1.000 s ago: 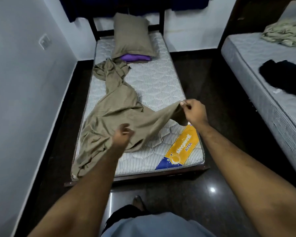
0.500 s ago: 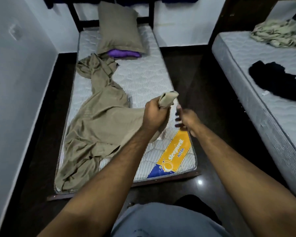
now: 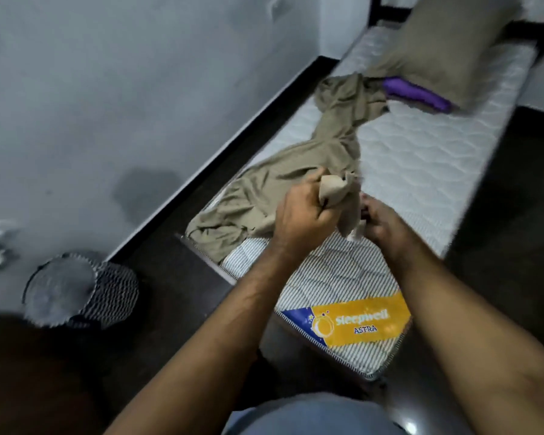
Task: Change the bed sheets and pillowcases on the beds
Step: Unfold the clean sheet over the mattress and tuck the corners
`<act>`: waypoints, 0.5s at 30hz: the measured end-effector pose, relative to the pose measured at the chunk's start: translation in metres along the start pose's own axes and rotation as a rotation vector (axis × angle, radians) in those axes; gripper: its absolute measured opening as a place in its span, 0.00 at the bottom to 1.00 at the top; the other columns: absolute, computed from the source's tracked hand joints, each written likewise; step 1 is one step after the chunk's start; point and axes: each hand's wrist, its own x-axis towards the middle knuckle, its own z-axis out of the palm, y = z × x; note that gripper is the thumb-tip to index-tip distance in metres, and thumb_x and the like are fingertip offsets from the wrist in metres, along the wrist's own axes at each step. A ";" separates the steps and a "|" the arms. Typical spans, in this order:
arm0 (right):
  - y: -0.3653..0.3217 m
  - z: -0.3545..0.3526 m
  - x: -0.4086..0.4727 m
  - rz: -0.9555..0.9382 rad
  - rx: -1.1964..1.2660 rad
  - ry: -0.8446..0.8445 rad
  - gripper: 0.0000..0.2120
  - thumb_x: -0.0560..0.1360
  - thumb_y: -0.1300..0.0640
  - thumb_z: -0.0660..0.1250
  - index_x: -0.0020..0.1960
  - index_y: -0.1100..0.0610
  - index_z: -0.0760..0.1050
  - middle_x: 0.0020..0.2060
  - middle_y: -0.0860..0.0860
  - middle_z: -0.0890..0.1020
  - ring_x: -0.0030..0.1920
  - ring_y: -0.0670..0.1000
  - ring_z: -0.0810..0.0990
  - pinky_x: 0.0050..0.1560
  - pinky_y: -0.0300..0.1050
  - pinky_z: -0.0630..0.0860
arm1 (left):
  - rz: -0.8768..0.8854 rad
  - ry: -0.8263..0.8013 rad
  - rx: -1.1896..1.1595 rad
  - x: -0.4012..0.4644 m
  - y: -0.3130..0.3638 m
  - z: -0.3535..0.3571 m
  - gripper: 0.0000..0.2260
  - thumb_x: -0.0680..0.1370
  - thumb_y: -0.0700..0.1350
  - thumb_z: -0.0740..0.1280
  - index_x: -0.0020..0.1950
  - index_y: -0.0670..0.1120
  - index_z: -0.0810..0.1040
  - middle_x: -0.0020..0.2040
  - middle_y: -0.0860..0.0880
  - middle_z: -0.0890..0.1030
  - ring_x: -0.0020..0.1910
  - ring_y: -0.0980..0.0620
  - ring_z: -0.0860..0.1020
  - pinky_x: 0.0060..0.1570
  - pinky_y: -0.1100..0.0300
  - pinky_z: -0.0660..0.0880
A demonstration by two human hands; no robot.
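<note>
The person is standing at the near end of a bare quilted mattress (image 3: 421,158), which is running away toward the far right of the scene. A khaki bed sheet (image 3: 296,189) is lying crumpled along the left side of the mattress, stretching from the near left corner up to the pillows at the far end.

Left hand (image 3: 305,215): it is clenching a bunched corner of the bed sheet, with the fingers curled round the cloth and a fold sticking up above the fist. The hand is hovering over the near half of the mattress.

Right hand (image 3: 380,224): it is sitting just beside the left hand, to its right, with the fingers curled in against the hanging part of the same corner. It is pinching the cloth where a small pale tag is showing below the fingers.

At the far end, a khaki pillow (image 3: 446,48) is lying on top of a purple pillow (image 3: 418,94); only the near edge of the purple one is showing. The far end of the sheet is touching the purple pillow.

A yellow and blue brand label (image 3: 355,321) is lying across the near right corner of the mattress. On the dark floor to the near left, a mesh waste basket (image 3: 107,293) is standing close to the grey wall (image 3: 123,89).
</note>
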 end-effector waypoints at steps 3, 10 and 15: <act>-0.037 -0.004 -0.004 -0.081 0.148 0.009 0.14 0.80 0.63 0.59 0.39 0.55 0.77 0.26 0.52 0.82 0.32 0.51 0.80 0.22 0.35 0.73 | -0.046 0.058 0.092 -0.023 0.012 -0.012 0.18 0.74 0.58 0.65 0.45 0.44 0.83 0.37 0.50 0.83 0.36 0.49 0.81 0.34 0.48 0.76; -0.114 -0.074 -0.077 -1.022 0.251 0.613 0.15 0.76 0.71 0.58 0.57 0.63 0.78 0.48 0.51 0.81 0.46 0.41 0.81 0.53 0.31 0.75 | 0.041 -0.275 0.756 -0.083 0.024 0.001 0.26 0.73 0.73 0.64 0.62 0.58 0.79 0.42 0.55 0.85 0.41 0.52 0.83 0.34 0.61 0.73; -0.059 -0.166 -0.102 -0.978 -0.212 0.732 0.15 0.76 0.68 0.58 0.60 0.67 0.77 0.55 0.60 0.79 0.55 0.52 0.80 0.57 0.36 0.74 | -0.160 -0.596 0.693 -0.138 0.027 0.074 0.18 0.77 0.54 0.68 0.67 0.60 0.76 0.58 0.49 0.84 0.59 0.44 0.79 0.49 0.54 0.74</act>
